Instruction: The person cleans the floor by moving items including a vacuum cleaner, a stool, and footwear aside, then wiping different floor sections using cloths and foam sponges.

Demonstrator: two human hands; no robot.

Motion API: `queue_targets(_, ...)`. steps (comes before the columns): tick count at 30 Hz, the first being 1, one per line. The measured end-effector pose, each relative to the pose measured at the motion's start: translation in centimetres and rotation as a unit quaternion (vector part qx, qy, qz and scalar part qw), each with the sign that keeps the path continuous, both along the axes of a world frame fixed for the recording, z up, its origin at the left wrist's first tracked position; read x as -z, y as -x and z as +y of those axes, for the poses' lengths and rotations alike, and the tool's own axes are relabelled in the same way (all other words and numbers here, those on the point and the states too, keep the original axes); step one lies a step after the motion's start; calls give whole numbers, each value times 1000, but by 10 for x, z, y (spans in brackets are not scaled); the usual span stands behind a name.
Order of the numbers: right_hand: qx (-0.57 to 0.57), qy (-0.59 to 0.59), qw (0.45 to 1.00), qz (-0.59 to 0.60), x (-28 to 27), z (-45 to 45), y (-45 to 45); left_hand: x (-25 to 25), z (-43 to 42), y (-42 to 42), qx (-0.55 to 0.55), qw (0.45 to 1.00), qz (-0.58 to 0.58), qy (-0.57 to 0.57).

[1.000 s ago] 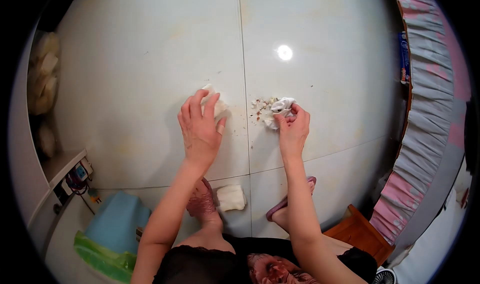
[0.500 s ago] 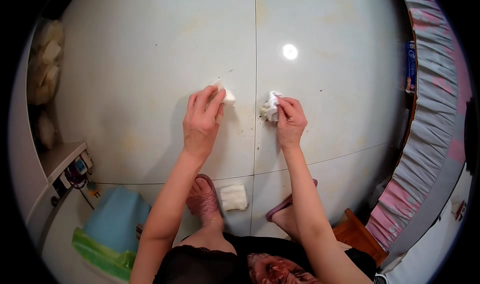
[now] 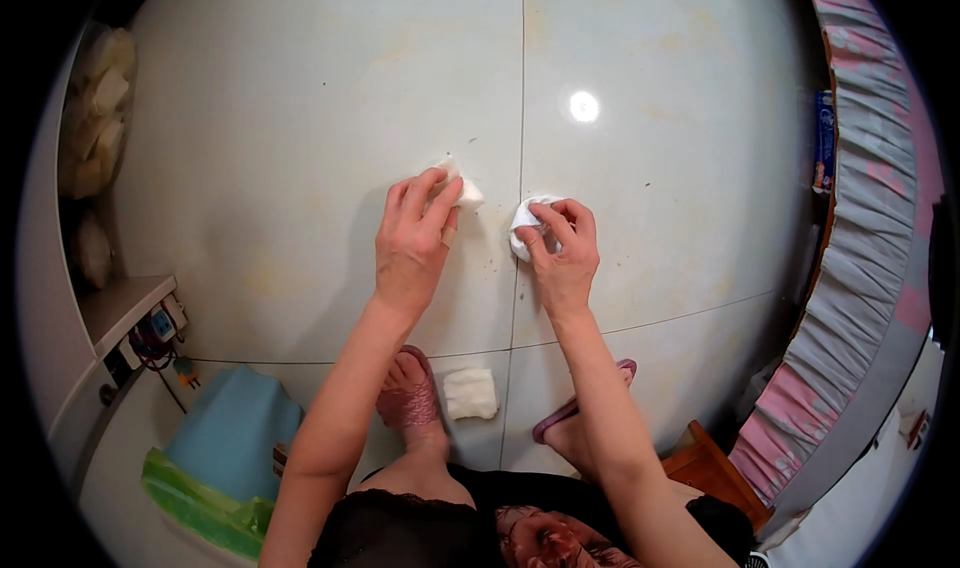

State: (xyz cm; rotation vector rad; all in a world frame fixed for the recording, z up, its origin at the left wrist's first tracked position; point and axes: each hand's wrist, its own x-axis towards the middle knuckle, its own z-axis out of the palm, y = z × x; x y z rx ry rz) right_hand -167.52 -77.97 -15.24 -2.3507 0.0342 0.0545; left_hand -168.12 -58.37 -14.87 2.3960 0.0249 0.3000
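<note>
My left hand (image 3: 412, 243) has its fingers curled over a white wad (image 3: 469, 197), tissue or soft cloth, resting on the pale tiled floor. A little to the right, my right hand (image 3: 567, 260) grips a crumpled white tissue (image 3: 522, 218) between thumb and fingers, pressed to the floor over a tile seam. Small dark crumbs (image 3: 490, 264) are scattered between and below the hands. Near my feet lies a folded white pad (image 3: 470, 394), touched by neither hand.
My slippered feet (image 3: 410, 408) stand close to the pad. On the left are a shelf (image 3: 130, 313) with cables and a blue bin (image 3: 235, 433) with a green bag. A pleated bed skirt (image 3: 840, 258) and a wooden stool (image 3: 715, 473) border the right.
My right hand has shifted slightly left and down, and its tissue is now spread over the spot where debris showed beside it. The left hand keeps its hold on the wad.
</note>
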Motion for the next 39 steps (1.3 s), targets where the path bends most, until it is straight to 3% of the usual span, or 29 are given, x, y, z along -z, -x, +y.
queue_targets(5, 14, 12, 1000, -19, -8, 13, 12, 3, -2, 1, 0, 1000, 0, 0)
queue_targets(11, -34, 33, 997, 53, -10, -1, 64, -3, 0, 0, 11, 1000, 1, 1)
queue_targets(15, -45, 46, 998, 10, -6, -10, 77, -5, -1, 1, 2, 1000, 15, 9)
queue_targets(18, 99, -129, 981, 109, -6, -27, 74, -2, -1, 1, 3, 1000, 10, 6)
queue_targets(20, 264, -223, 907, 241, -11, -59, 62, -2, 0, 2, 12, 1000, 5, 1)
queue_targets(22, 308, -331, 874, 179, -3, -102, 52, -1, 0, 4, 10, 1000, 15, 0)
queue_targets(24, 363, -325, 856, 172, -3, -138, 36, -1, -1, 2, 13, 1000, 23, 3)
queue_targets(25, 390, -320, 847, 166, -2, -152, 31, -1, 0, 2, 16, 999, 28, 8)
queue_targets(28, 330, -238, 904, 130, 0, -173, 23, -4, -1, 1, 25, 999, 33, 9)
queue_targets(32, 305, 86, 948, 22, 17, -181, 26, -6, -3, 1, 24, 999, 37, 13)
queue_targets(35, 281, 200, 938, -28, 14, -173, 29, -6, -3, 1, 23, 999, 30, 9)
queue_targets(39, 237, 145, 960, -33, 15, -154, 43, -6, -3, 2, 26, 999, 30, 1)
